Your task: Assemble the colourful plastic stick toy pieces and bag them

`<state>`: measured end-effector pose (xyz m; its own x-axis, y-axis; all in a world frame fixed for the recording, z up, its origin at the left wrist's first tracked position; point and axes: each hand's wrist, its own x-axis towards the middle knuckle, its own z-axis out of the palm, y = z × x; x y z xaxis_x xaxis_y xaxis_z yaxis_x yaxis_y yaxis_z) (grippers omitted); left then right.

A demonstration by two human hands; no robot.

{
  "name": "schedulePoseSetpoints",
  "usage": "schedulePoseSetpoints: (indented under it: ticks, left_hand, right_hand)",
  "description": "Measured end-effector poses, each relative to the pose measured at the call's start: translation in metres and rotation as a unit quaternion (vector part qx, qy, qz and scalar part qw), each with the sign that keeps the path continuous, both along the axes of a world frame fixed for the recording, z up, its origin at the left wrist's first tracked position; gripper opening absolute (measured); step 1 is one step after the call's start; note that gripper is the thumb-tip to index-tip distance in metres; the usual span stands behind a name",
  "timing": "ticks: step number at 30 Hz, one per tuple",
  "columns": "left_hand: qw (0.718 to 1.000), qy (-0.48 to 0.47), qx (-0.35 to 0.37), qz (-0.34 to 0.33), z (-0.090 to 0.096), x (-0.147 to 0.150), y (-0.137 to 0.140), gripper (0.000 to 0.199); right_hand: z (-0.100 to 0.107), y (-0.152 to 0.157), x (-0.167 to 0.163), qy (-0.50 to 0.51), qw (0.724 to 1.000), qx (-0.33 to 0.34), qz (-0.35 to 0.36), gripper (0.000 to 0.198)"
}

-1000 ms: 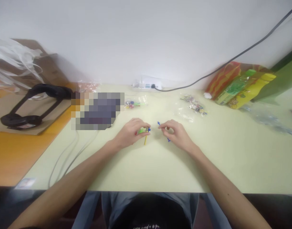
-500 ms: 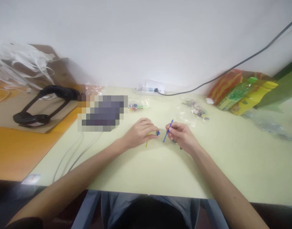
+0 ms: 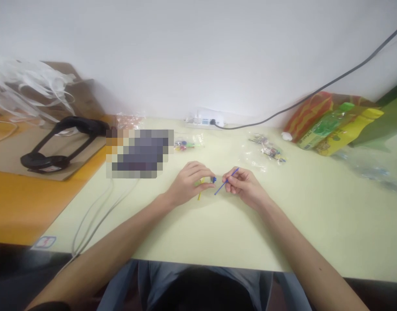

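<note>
My left hand [image 3: 190, 181] is closed, with thumb and fingertips pinching a small blue piece [image 3: 214, 179]. Below that hand a thin yellow stick [image 3: 199, 196] pokes out, partly hidden by the fingers; whether it joins the blue piece I cannot tell. My right hand [image 3: 245, 185] pinches a thin blue plastic rod [image 3: 222, 187] near its middle, slanting from upper right to lower left. The rod's lower end points toward the left hand, with a small gap between it and the blue piece.
Clear bags of small colourful parts [image 3: 271, 152] lie behind the right hand, with more parts [image 3: 184, 144] behind the left. A power strip [image 3: 203, 119] sits by the wall. Bottle-shaped packages [image 3: 334, 129] stand at right, a black frame [image 3: 64, 144] at left.
The blue rod has tilted from steep to more slanted, its lower end swinging left toward the left hand. Dark bits seen under my right hand no longer show. My left hand stays almost still.
</note>
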<state>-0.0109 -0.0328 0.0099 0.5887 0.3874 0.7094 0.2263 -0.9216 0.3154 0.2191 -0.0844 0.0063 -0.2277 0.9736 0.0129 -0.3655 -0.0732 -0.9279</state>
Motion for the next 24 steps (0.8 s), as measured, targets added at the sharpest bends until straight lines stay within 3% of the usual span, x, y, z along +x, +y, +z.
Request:
schedulePoseSetpoints:
  ticks: [24]
  left_hand:
    - [1.000,-0.021,-0.011,-0.016,-0.0057,0.0001,0.0012,0.022]
  right_hand:
    - [0.0090,-0.0048,-0.0001,0.009,0.999,0.050,0.010,0.036]
